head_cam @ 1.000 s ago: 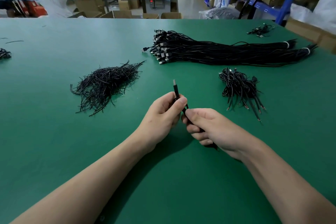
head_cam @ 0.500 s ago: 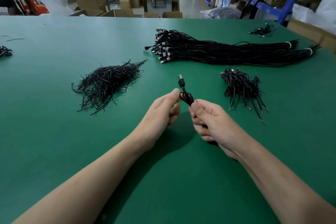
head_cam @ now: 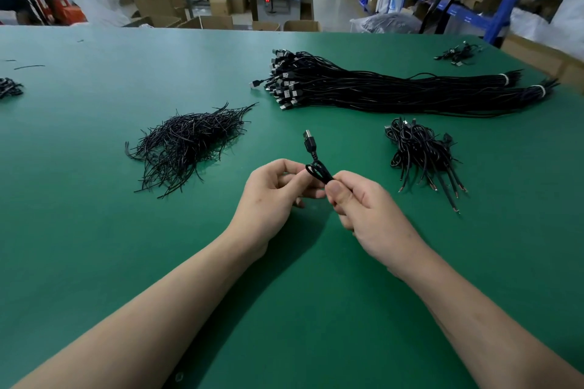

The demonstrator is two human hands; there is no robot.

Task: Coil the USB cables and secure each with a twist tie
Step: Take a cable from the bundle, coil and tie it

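Observation:
A coiled black USB cable [head_cam: 317, 169] is held above the green table [head_cam: 94, 230], its plug [head_cam: 308, 139] sticking up and away from me. My right hand [head_cam: 366, 211] grips the folded bundle in its fist, thumb on top. My left hand [head_cam: 275, 189] pinches the loop end of the same cable with curled fingers. Most of the coil is hidden inside my right fist. A loose heap of black twist ties [head_cam: 186, 142] lies to the left. Several coiled, tied cables [head_cam: 420, 151] lie in a pile to the right.
A long bundle of straight USB cables [head_cam: 395, 91], banded in white at its right end, lies across the far table. A few more cables [head_cam: 458, 54] sit at the far right corner, another small clump [head_cam: 9, 88] at the left edge. Boxes and shelving stand beyond the table.
Both hands have lifted slightly away from me. The cable's loop now shows between the hands, and the plug stands a little more to the right.

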